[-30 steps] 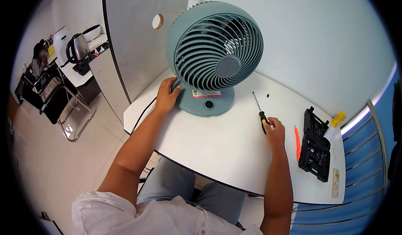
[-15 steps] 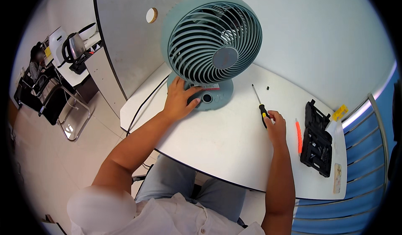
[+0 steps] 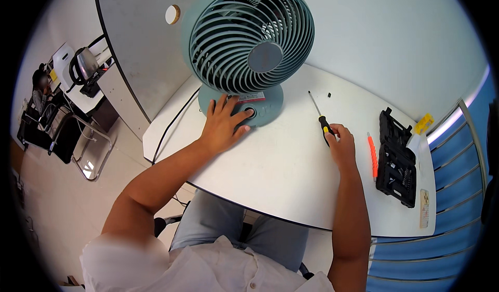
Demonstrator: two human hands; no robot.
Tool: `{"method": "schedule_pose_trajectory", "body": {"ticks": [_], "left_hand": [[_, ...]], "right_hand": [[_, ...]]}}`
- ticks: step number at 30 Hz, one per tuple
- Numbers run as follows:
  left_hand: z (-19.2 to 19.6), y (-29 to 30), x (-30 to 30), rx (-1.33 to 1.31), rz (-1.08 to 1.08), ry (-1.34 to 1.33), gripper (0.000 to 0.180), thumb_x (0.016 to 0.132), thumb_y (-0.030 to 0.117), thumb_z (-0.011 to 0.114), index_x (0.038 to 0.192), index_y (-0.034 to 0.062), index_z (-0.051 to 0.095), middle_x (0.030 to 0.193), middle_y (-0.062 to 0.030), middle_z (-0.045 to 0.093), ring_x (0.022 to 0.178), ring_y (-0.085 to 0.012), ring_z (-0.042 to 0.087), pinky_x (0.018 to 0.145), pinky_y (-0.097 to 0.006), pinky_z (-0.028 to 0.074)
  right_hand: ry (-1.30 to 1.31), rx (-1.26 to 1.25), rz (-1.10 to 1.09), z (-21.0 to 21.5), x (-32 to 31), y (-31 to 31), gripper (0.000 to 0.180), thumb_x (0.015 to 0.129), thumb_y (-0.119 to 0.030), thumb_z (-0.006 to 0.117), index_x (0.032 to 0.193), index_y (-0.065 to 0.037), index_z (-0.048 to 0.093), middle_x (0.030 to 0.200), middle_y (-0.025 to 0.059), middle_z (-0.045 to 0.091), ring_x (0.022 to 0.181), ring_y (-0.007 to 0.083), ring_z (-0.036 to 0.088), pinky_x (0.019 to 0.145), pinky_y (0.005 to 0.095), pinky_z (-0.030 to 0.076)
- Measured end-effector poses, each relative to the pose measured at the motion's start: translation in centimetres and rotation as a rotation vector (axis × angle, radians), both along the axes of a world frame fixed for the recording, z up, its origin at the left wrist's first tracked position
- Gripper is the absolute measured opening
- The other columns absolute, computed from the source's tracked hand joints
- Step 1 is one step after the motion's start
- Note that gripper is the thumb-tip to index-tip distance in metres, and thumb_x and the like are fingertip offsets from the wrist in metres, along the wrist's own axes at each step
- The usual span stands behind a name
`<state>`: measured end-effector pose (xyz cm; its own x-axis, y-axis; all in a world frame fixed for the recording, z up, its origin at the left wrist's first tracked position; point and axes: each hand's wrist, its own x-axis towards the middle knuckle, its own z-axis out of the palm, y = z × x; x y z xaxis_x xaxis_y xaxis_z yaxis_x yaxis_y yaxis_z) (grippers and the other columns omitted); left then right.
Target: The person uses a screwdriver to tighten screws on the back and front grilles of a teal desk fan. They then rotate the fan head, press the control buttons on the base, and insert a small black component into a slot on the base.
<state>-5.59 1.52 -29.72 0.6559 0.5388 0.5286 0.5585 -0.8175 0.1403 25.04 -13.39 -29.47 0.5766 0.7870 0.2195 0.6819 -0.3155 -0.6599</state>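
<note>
Left hand (image 3: 221, 131) has shifted from the left flank of the fan base (image 3: 272, 105) onto its front; fingers spread, index fingertip at the round control (image 3: 253, 110). Green desk fan (image 3: 265, 57) stands directly ahead of this hand, the nearer one. Right hand (image 3: 341, 146) pinches the screwdriver (image 3: 323, 122) handle, shaft pointing away and slightly left, apart from the fan.
</note>
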Motion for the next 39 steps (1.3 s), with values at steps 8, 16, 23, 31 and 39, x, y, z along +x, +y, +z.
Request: {"method": "schedule_pose_trajectory", "body": {"ticks": [8, 16, 23, 31, 39], "left_hand": [[-0.2, -0.3, -0.1, 0.065, -0.015, -0.009, 0.039, 0.082, 0.022, 0.066, 0.121, 0.0225, 0.061, 0.141, -0.0132, 0.04, 0.131, -0.0393, 0.032, 0.105, -0.065, 0.021], [-0.4, 1.9, -0.2, -0.063, -0.045, -0.148, 0.043, 0.081, 0.02, 0.068, 0.123, 0.0157, 0.061, 0.13, -0.0109, 0.047, 0.128, -0.0319, 0.036, 0.107, -0.058, 0.023], [-0.1, 1.7, 1.8, -0.003, -0.015, -0.2, 0.037, 0.074, 0.02, 0.075, 0.109, 0.011, 0.065, 0.119, -0.0097, 0.054, 0.117, -0.0305, 0.043, 0.104, -0.049, 0.027], [0.9, 1.7, 1.9, -0.185, 0.048, -0.19, 0.038, 0.068, 0.024, 0.079, 0.101, 0.0081, 0.066, 0.112, -0.0092, 0.056, 0.112, -0.0305, 0.045, 0.099, -0.044, 0.03], [-0.9, 2.0, 1.7, -0.005, -0.042, -0.317, 0.037, 0.068, 0.02, 0.077, 0.102, 0.0082, 0.066, 0.116, -0.0118, 0.053, 0.114, -0.0315, 0.045, 0.099, -0.046, 0.031]], "right_hand": [[0.01, 0.042, 0.015, -0.3, 0.6, 0.0, 0.034, 0.083, -0.021, 0.063, 0.114, -0.007, 0.061, 0.108, 0.009, 0.06, 0.103, 0.025, 0.052, 0.084, 0.0366, 0.046], [0.029, 0.022, 0.027, -0.3, 0.6, 0.1, 0.034, 0.084, -0.022, 0.062, 0.115, -0.008, 0.061, 0.11, 0.0077, 0.059, 0.107, 0.0256, 0.05, 0.088, 0.0373, 0.045], [0.02, -0.002, 0.04, -0.1, 0.5, 0.1, 0.034, 0.083, -0.023, 0.062, 0.114, -0.008, 0.061, 0.11, 0.0069, 0.059, 0.107, 0.0253, 0.05, 0.088, 0.0384, 0.045], [0.024, -0.029, 0.022, 0.3, -0.3, 0.1, 0.034, 0.084, -0.023, 0.061, 0.114, -0.008, 0.06, 0.11, 0.0066, 0.058, 0.108, 0.0252, 0.05, 0.09, 0.0381, 0.044], [0.036, -0.023, 0.022, 0.4, -0.2, 0.0, 0.034, 0.085, -0.022, 0.061, 0.115, -0.007, 0.06, 0.112, 0.0081, 0.058, 0.108, 0.0257, 0.05, 0.09, 0.0388, 0.044]]}}
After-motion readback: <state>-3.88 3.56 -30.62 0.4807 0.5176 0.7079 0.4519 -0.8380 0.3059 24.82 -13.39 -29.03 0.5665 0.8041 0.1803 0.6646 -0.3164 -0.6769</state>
